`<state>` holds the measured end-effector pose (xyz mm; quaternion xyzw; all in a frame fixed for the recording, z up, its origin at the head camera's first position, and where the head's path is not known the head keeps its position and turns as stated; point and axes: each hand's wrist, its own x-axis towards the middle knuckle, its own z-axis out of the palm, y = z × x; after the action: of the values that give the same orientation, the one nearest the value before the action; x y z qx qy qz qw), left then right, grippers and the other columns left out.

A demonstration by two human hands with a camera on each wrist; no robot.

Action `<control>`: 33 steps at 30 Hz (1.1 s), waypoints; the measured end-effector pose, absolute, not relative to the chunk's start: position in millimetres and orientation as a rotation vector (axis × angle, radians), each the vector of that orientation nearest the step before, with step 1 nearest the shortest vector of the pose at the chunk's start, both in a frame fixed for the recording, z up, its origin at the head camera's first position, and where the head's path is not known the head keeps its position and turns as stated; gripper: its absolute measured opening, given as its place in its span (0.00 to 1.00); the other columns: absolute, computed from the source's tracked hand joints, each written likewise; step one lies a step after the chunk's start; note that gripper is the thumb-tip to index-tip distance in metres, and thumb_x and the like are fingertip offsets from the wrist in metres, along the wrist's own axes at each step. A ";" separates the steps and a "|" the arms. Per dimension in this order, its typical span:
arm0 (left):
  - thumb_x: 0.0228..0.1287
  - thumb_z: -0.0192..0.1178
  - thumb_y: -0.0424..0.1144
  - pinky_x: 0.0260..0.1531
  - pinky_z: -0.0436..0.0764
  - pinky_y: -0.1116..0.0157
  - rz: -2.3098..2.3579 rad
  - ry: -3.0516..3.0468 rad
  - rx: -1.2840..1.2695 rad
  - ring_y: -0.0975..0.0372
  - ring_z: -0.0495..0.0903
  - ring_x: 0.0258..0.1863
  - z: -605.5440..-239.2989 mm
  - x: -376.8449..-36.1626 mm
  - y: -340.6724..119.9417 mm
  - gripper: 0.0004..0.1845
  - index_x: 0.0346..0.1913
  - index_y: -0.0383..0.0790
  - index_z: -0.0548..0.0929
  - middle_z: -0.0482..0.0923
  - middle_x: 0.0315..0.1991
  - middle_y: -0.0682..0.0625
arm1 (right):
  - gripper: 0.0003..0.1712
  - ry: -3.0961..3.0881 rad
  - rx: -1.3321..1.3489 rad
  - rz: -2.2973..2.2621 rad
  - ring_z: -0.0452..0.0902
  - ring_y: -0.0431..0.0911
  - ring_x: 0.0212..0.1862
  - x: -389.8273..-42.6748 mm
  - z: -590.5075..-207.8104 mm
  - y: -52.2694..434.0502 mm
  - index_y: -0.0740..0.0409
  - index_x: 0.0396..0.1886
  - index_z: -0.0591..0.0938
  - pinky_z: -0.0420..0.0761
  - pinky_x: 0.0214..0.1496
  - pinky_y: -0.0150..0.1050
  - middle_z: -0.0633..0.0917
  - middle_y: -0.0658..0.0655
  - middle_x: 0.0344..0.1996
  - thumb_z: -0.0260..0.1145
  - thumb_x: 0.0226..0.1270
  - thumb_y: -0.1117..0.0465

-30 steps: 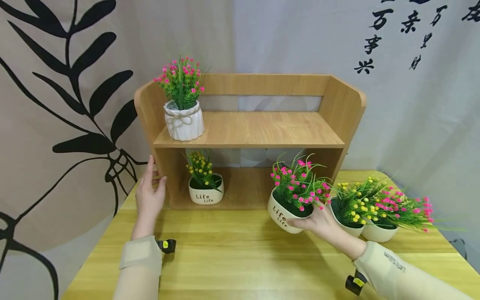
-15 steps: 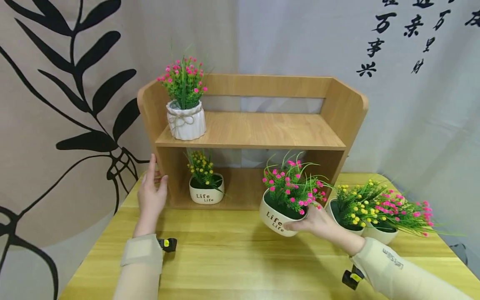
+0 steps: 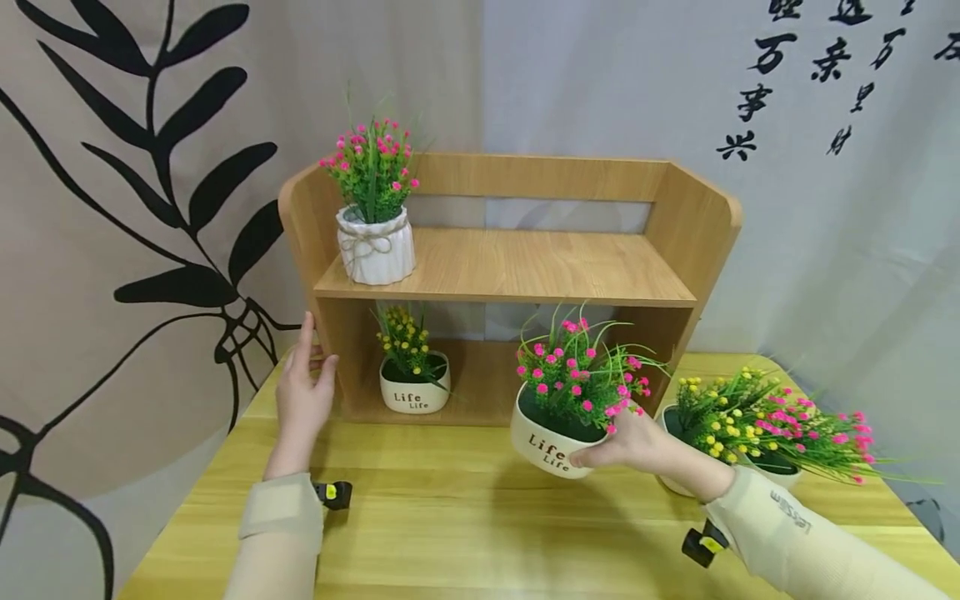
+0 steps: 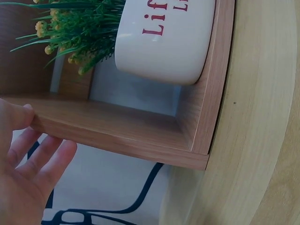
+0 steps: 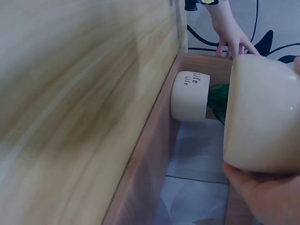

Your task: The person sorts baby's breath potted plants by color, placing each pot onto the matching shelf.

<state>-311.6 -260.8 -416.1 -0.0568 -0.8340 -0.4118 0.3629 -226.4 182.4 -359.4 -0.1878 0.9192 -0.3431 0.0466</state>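
Pink-flower pot, raised before the lower tier of the shelf, hides most fingers of your right hand, which grips it, thumb on the front wall. Your left hand, loosely extended, touches the shelf's left side. The right wrist view cuts off the pot's top; the head view shows its lettering, the left wrist view your thumb at the shelf's edge.
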 end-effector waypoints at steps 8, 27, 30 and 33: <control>0.68 0.57 0.27 0.46 0.78 0.44 -1.056 -2.158 -0.140 0.41 0.76 0.48 -416.3 -310.2 -263.2 0.42 0.77 0.60 0.51 0.70 0.59 0.34 | 0.40 2.732 -0.693 -1.077 0.80 0.47 0.46 -230.7 -345.2 186.0 0.62 0.58 0.76 0.79 0.49 0.47 0.85 0.52 0.44 0.78 0.47 0.49; 0.67 0.57 0.27 0.45 0.77 0.44 -1.052 -2.126 -0.138 0.40 0.77 0.46 -418.0 -310.3 -260.8 0.42 0.77 0.60 0.53 0.72 0.55 0.31 | 0.37 2.669 -1.177 -1.242 0.77 0.42 0.52 -243.9 -272.0 196.5 0.65 0.58 0.76 0.74 0.58 0.37 0.84 0.55 0.49 0.79 0.46 0.65; 0.67 0.57 0.27 0.45 0.78 0.44 -1.049 -2.126 -0.135 0.40 0.77 0.46 -418.1 -309.9 -260.9 0.42 0.77 0.60 0.53 0.72 0.55 0.32 | 0.31 2.750 -1.049 -1.175 0.77 0.39 0.45 -243.4 -261.0 197.1 0.64 0.51 0.80 0.76 0.50 0.34 0.85 0.52 0.42 0.80 0.45 0.63; 0.67 0.58 0.27 0.45 0.77 0.44 -1.047 -2.128 -0.147 0.40 0.77 0.46 -417.5 -310.2 -260.6 0.42 0.77 0.59 0.53 0.72 0.54 0.31 | 0.17 2.799 -0.814 -1.079 0.71 0.38 0.25 -241.9 -250.2 196.9 0.61 0.33 0.84 0.72 0.28 0.33 0.83 0.46 0.24 0.80 0.46 0.58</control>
<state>-310.2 -260.6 -417.5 -0.0573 -0.8306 -0.4089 0.3736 -241.9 196.9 -250.2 -0.2618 0.9004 -0.3471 0.0167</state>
